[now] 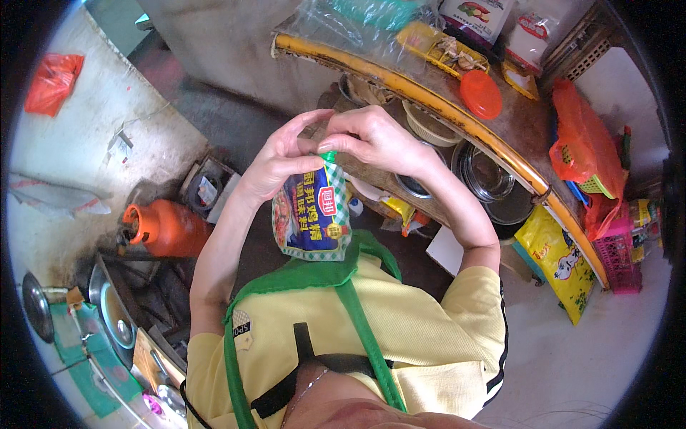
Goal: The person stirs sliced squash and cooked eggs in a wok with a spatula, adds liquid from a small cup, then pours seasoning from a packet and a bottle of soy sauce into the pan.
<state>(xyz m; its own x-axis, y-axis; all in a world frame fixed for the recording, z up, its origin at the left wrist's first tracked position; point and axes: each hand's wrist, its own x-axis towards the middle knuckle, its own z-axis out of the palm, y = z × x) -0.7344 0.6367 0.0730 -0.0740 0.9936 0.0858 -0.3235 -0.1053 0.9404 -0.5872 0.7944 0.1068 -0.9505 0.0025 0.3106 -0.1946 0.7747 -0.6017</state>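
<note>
A printed plastic seasoning bag (308, 214), blue with green-and-white checks, hangs upright in front of my chest. My left hand (284, 153) grips the bag's upper left edge, its thumb lying across the front. Out of the bag's top right corner sticks a green spout (329, 156). My right hand (378, 137) pinches at this spout with thumb and bent fingers. Those fingers hide most of the spout's top, so I cannot tell whether a cap sits on it. Below the bag is the green apron (321, 271) I wear.
On the right, a yellow-edged shelf (407, 88) carries a yellow basket (445, 51), a red lid (481, 95) and bags. Metal bowls (485, 171) stand beneath it. An orange gas cylinder (171, 228) is at the left, near a wok lid (120, 327).
</note>
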